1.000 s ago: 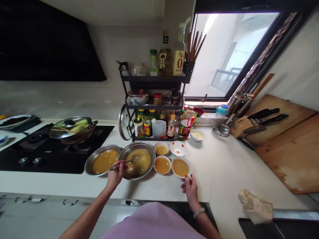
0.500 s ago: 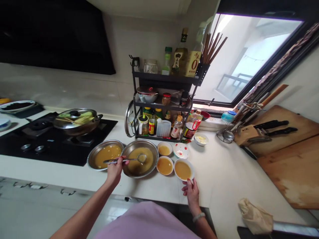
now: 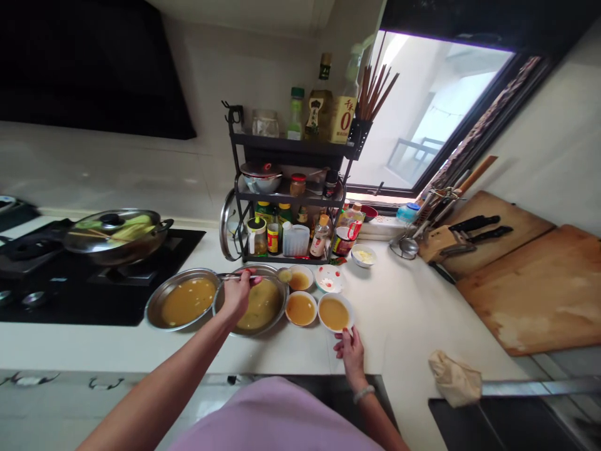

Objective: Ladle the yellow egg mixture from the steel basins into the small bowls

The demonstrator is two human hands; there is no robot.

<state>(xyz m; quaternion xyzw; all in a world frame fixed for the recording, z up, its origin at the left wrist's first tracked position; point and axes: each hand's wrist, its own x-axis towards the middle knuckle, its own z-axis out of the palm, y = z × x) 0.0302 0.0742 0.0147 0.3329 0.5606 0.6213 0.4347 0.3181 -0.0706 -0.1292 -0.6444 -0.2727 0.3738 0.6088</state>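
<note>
White countertop bore a left steel basin and a right steel basin, touching, both filled with yellow-brown liquid; three small bowls of similar liquid and a patterned dish just beside; a black tiered rack behind; a crumpled cloth near the front edge; wooden boards at far right

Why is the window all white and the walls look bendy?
In the head view, daylight washes out the window, while the hood goes nearly black; in the same head view, the wide lens bends the counter and walls; the left hand holding the ladle throws no hard shadow.
</note>
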